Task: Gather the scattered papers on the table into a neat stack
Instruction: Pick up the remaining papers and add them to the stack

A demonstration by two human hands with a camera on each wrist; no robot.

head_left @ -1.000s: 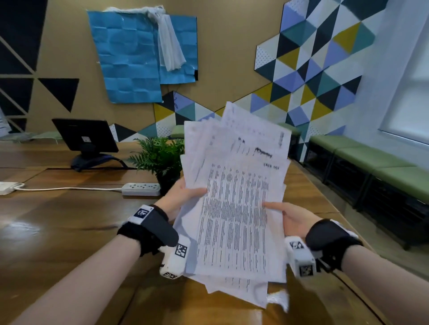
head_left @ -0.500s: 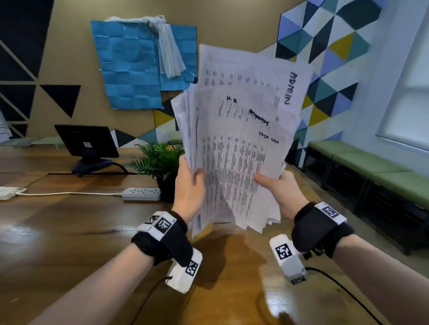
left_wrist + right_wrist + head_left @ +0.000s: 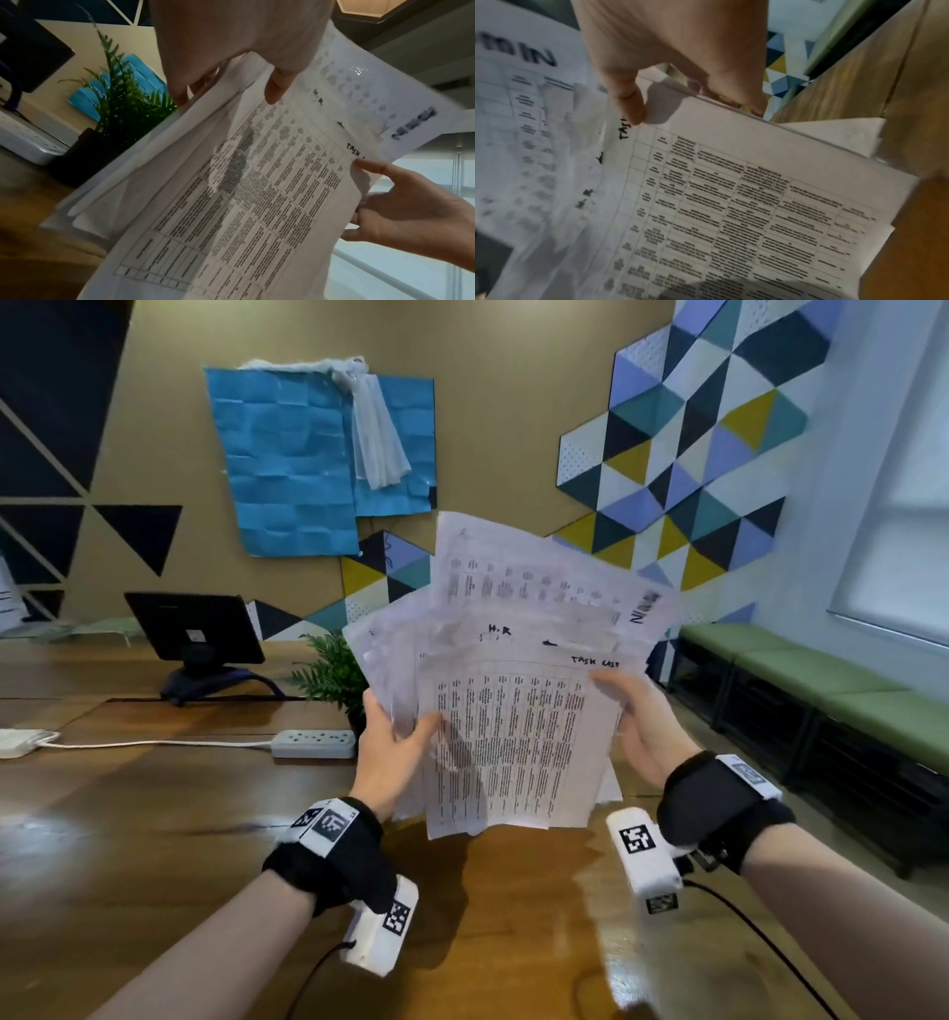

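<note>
Far left, on the brown wooden table: a white adapter block with a white cable running to a grey power strip. Behind these stands a black tablet-like screen on a dark stand; above it, crumpled blue paper sheets hang on the tan wall. A small green potted plant sits just beside the power strip, partly hidden by the pages.

Centre: the left hand, wearing a black wrist strap with a white marker-tagged camera unit, grips the left edge of the loose bundle of white printed papers, thumb on the front sheet, fingers curled behind. The bundle is held upright in the air above the table, near its right end; the sheets are fanned and uneven, the rear ones projecting upward and rightward. The front sheet bears a printed table and the handwritten words "TASK LIST".

Right: the right hand pinches the bundle's right edge, thumb on the front, fingers behind. Further right, green-cushioned benches line the wall beneath multicoloured triangular panels.
</note>
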